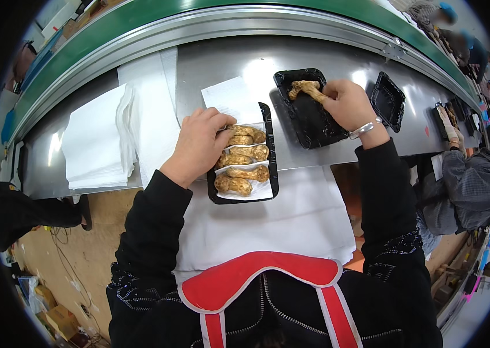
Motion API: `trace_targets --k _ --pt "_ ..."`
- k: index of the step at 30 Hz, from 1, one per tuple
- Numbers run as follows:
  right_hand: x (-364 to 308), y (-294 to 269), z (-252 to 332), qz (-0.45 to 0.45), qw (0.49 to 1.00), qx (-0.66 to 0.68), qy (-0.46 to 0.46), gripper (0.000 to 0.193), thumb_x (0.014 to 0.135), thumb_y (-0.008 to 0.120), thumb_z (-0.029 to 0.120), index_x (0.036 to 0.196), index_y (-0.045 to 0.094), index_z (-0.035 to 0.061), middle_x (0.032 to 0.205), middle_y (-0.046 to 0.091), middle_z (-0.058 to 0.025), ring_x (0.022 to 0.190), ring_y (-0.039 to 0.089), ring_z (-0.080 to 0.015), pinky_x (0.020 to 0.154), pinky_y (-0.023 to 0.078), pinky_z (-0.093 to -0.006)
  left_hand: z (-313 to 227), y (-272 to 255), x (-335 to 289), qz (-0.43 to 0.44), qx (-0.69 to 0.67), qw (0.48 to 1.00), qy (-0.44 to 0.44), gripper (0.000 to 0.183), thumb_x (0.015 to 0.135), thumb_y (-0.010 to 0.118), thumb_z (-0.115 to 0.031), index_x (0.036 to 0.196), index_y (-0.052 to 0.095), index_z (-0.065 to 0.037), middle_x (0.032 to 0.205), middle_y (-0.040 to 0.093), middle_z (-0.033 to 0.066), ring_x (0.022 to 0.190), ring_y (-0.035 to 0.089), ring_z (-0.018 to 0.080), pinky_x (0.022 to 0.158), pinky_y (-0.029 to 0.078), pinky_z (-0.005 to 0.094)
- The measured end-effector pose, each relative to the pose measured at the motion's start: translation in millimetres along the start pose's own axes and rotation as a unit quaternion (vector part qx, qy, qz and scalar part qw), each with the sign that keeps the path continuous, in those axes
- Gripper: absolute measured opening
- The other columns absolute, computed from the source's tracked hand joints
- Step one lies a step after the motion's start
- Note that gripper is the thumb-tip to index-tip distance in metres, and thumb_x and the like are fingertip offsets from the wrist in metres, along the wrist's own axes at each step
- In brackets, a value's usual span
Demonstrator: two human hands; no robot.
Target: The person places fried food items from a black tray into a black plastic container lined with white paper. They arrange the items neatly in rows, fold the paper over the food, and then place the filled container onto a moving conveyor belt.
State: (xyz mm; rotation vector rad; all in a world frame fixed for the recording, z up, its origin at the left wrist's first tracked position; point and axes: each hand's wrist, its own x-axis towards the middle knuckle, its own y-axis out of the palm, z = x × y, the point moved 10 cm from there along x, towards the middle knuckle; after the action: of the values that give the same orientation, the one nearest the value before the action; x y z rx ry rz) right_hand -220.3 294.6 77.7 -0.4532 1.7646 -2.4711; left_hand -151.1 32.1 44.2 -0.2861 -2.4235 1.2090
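A black plastic tray (275, 174) sits in front of me, lined with white paper and holding several brown, stubby mushrooms (246, 155) in rows between paper folds. My left hand (198, 142) reaches over its far left side, thumb and fingers closed around the end of a mushroom (245, 134) in the farthest row. To the right, a second black tray (314, 129) lies at a slant. Over its far part my right hand (349, 104) pinches a pale-stemmed mushroom (304, 88) between thumb and fingers. The tray's bottom shows dark beneath that mushroom.
Stacked white paper sheets (97, 139) lie at the left on the metal table (210, 64). A white sheet (233, 95) sits beyond the filled tray. Another black tray (388, 101) rests at the right. A green-edged metal rail (245, 17) borders the far side. A co-worker (465, 185) works at the right.
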Motion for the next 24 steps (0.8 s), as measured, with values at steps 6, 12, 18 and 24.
trace_targets --k 6,12,18,24 --pt "16 34 96 0.081 0.942 0.325 -0.03 0.022 0.095 0.071 0.012 0.108 0.071 -0.0053 0.089 0.072 -0.007 0.077 0.063 -0.0114 0.072 0.053 -0.0264 0 0 0 -0.007 0.021 1.0 0.006 0.016 0.091 0.068 -0.012 0.105 0.073 -0.005 0.095 0.066 0.0094 0.095 0.058 0.0312 0.088 0.046 0.0412" --pt "24 92 125 0.127 0.928 0.337 -0.093 0.016 0.091 0.072 0.003 0.106 0.072 -0.0017 0.088 0.069 -0.0043 0.08 0.061 -0.01 0.073 0.052 -0.0261 -3 -1 -6 -0.023 0.038 0.999 0.022 0.016 0.092 0.068 -0.013 0.106 0.072 -0.008 0.096 0.067 0.0069 0.099 0.061 0.028 0.088 0.043 0.0394" --pt "19 87 131 0.145 0.933 0.295 -0.145 0.019 0.085 0.068 0.009 0.102 0.076 0.0045 0.094 0.074 -0.0153 0.088 0.071 -0.0317 0.08 0.056 -0.0389 -3 -2 -13 -0.051 0.023 0.998 -0.002 0.026 0.089 0.073 -0.013 0.114 0.066 -0.01 0.103 0.07 0.0054 0.093 0.066 0.0221 0.088 0.043 0.0367" --pt "17 90 131 0.153 0.937 0.261 -0.175 0.019 0.085 0.067 0.009 0.101 0.077 0.0078 0.099 0.073 -0.0146 0.095 0.069 -0.0346 0.086 0.055 -0.0409 -3 -9 -20 -0.122 0.043 0.992 0.009 0.041 0.084 0.077 -0.009 0.122 0.062 -0.01 0.102 0.066 0.0055 0.088 0.065 0.022 0.085 0.045 0.0366"
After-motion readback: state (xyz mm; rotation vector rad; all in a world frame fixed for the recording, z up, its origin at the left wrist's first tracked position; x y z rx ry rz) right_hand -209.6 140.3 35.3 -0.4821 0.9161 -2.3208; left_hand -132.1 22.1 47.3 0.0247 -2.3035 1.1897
